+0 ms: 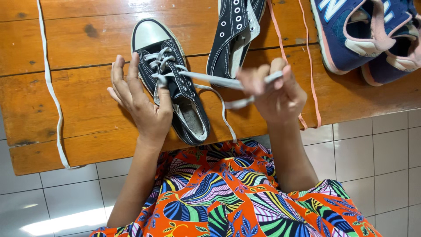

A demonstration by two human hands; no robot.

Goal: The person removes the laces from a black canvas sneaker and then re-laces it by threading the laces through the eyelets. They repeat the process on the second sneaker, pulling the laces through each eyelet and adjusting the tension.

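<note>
A black canvas sneaker (175,83) with a white toe cap lies on the wooden table (66,101), partly laced with a grey-white shoelace (210,79). My left hand (140,98) rests against the sneaker's left side, thumb pressing the lace at an eyelet, other fingers spread. My right hand (274,94) is closed on the lace, holding it taut to the right of the shoe; a loose loop of it hangs below toward the table's front edge.
A second black sneaker (234,33) without laces lies at the top centre. Two navy and pink trainers (372,35) sit at the top right. A pink lace (309,66) and a white lace (50,87) trail over the table. Below are white floor tiles and my patterned orange clothing.
</note>
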